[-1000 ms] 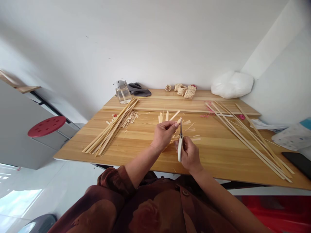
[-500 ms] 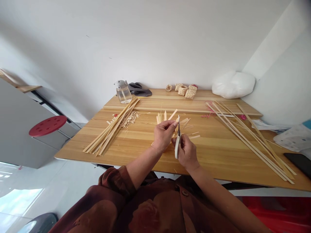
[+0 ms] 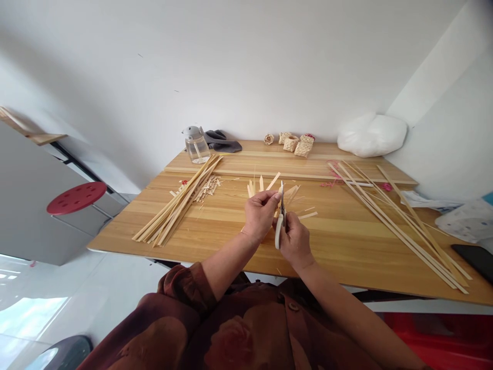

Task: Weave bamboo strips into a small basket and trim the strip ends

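Observation:
My right hand (image 3: 295,240) is closed around white-handled scissors (image 3: 280,222), blades pointing up and away from me. My left hand (image 3: 260,215) pinches a small woven piece of pale strips (image 3: 269,186), whose loose ends fan upward just past my fingers. The scissor blades stand right beside my left fingertips, among those strip ends. Both hands hover over the middle of the wooden table (image 3: 231,226). Short cut-off strip pieces (image 3: 308,215) lie on the table just to the right of the hands.
A bundle of long strips (image 3: 177,203) lies at the left, another long bundle (image 3: 396,216) at the right. At the back stand a clear jar (image 3: 195,146), a grey cloth (image 3: 221,143), small woven baskets (image 3: 295,144) and a white bag (image 3: 372,134). A red stool (image 3: 76,198) is left of the table.
Both hands with the scissors and woven piece have drifted slightly left and toward the table's far side; the scissors handle sits a little higher.

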{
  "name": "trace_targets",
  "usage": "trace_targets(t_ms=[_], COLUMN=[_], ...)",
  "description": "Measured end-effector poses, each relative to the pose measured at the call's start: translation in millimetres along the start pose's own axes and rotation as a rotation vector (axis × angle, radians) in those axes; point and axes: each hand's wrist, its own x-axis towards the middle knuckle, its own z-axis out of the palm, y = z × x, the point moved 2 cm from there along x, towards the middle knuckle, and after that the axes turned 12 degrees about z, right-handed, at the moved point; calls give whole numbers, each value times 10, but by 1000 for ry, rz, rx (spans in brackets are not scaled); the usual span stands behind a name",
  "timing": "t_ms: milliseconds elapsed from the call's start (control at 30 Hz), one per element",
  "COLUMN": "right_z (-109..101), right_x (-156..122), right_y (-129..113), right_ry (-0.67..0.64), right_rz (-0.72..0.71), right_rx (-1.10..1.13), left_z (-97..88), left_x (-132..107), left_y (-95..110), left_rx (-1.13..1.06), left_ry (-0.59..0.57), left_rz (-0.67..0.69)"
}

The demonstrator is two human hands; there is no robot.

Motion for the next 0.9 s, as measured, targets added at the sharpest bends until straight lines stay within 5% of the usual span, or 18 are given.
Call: trace_targets(t_ms=[367, 600, 900], right_z=[-42, -142, -211], right_x=[3, -204, -253], right_y=[16, 199, 302], right_ry=[-26, -115, -103], right_rz=[-15, 81, 129], right_rx=[75, 532, 610], left_z=[-9, -115, -105], left_x=[20, 55, 37], left_y=[53, -53, -19], left_rx=[53, 157, 499], left_ry=[-18, -119, -291], left_rz=[29, 248, 397])
